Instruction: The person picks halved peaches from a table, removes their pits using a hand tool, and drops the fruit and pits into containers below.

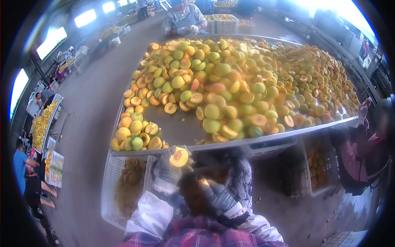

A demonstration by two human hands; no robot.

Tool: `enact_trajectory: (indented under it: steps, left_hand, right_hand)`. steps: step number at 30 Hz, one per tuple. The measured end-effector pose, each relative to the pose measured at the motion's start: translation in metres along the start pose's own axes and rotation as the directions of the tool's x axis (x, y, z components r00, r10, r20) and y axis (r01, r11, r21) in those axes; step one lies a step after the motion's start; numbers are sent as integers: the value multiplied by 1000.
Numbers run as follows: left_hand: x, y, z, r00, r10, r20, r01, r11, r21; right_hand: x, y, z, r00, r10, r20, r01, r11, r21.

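Just below the front edge of the metal table (164,119), my left hand (169,164) wears a grey glove and holds a halved yellow fruit (179,157), its cut face up. To its right and lower, my right hand (214,194) is gloved too, with its fingertips near a dark, blurred area; whether it holds something cannot be made out. Beyond both hands, a large heap of green, yellow and orange fruit (222,90) covers much of the table, some of it halved. A smaller group of fruit (135,131) lies at the table's near left corner.
A white crate (111,193) with fruit stands below the table at left, another crate (306,164) at right. One person (183,20) in gloves is across the table; another (362,156) is at the right. More workers and fruit tables line the far left.
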State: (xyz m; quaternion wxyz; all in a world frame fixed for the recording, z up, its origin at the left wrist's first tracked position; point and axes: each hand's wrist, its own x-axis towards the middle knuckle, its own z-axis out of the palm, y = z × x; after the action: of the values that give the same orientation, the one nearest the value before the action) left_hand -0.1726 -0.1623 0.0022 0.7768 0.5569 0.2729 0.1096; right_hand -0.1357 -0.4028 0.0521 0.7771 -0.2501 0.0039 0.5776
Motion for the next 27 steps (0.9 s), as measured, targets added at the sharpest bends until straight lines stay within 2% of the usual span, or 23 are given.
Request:
enact_trajectory:
  steps: [1,2,3,4,6,7,8,10,11,12,13,14,16,17,18,19,20,21,22,23,25,26,27]
  left_hand:
    - [-16,4,9,1000,-3,-6,3,1000,-8]
    - [-35,6,24,995,30,-98,-50,976,-211]
    - [-52,10,38,980,42,-194,-118,910,-396]
    - [-63,13,44,980,35,-195,-113,910,-400]
    - [-75,15,53,927,246,-282,-292,947,-136]
    - [-78,13,56,930,202,-306,-280,929,-240]
    - [-83,13,53,932,197,-305,-276,930,-243]
    - [-90,17,50,976,210,-52,-216,926,-311]
    - [-81,-28,64,751,593,-291,-491,796,353]
    - [-81,-30,79,753,592,-289,-492,797,351]
    - [-80,-28,93,653,648,-391,-510,759,406]
    - [-80,-23,106,536,694,-480,-517,720,464]
    - [-82,-11,124,262,749,-609,-494,646,582]
    - [-87,-7,128,112,757,-644,-465,612,639]
    - [-96,-1,130,115,758,-643,-463,613,640]
    - [-106,5,131,259,745,-615,-483,651,585]
    - [-113,8,130,398,719,-570,-493,691,528]
    - [-106,-4,115,402,719,-567,-492,692,529]
    - [-92,-24,91,646,339,-684,-481,877,-20]
    - [-88,-23,86,841,-64,-538,-301,771,-562]
    - [-96,-4,109,769,-51,-637,-258,888,-381]
    - [-99,7,119,689,-3,-725,-193,963,-188]
    - [-93,1,108,692,-3,-722,-188,965,-185]
  right_hand:
    - [2,-5,11,982,-191,-4,158,829,-537]
    - [2,-3,17,933,-346,97,232,375,-898]
    - [12,16,-8,796,-400,455,347,-315,-883]
    - [11,20,-5,800,-397,450,342,-313,-886]
    - [14,21,3,835,-391,388,297,-273,-915]
    - [17,24,3,885,-381,269,248,-104,-963]
    - [18,28,3,886,-380,264,243,-104,-964]
    - [20,34,4,858,-403,318,295,-118,-948]
    - [20,35,12,858,-406,315,292,-119,-949]
    - [18,34,23,902,-399,165,216,88,-972]
    - [17,35,30,932,-361,16,130,292,-948]
    - [22,42,20,932,-363,15,129,292,-948]
    - [34,59,-9,868,-427,253,293,30,-956]
    - [29,57,-1,869,-427,250,291,33,-956]
    - [21,53,10,926,-360,111,200,220,-955]
    - [17,51,16,964,-266,-18,91,393,-915]
    - [19,53,9,964,-266,-21,89,398,-913]
    - [23,57,-5,896,-389,212,281,128,-951]
    - [26,59,-15,778,-436,452,424,-166,-890]
    - [24,59,-18,781,-439,444,418,-162,-894]
    - [21,58,-24,784,-435,443,460,-72,-885]
    - [23,62,-38,784,-440,438,457,-69,-887]
    - [27,70,-61,801,-399,446,432,-130,-893]
